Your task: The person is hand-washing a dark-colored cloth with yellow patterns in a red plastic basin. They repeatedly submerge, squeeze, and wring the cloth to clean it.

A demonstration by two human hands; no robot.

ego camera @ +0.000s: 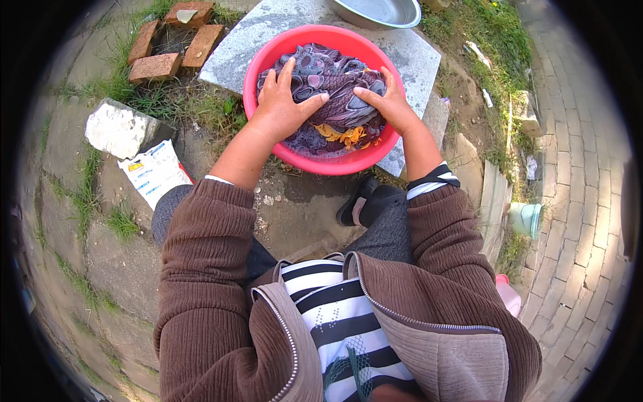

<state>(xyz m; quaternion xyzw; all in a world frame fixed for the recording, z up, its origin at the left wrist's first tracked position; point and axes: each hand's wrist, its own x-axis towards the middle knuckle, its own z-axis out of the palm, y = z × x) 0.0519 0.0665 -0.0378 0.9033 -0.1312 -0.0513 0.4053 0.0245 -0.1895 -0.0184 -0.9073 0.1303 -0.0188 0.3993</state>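
Both of my hands rest on a bunched, wet patterned cloth (326,85) in a red plastic basin (321,166). My left hand (284,103) touches the cloth's left side with its fingers spread. On the right side, my right hand (389,103) lies against it with thumb and fingers apart. An orange-yellow piece of fabric (346,134) shows below the bunched part. Some suds and water are visible at the basin's near inner edge. The basin stands on a grey stone slab (228,65).
A grey metal basin (377,12) sits at the slab's far edge. Several bricks (155,67), a stone block (125,128) and a white printed packet (155,171) lie to the left. A light blue bucket (525,220) and a pink container (507,296) are on the right.
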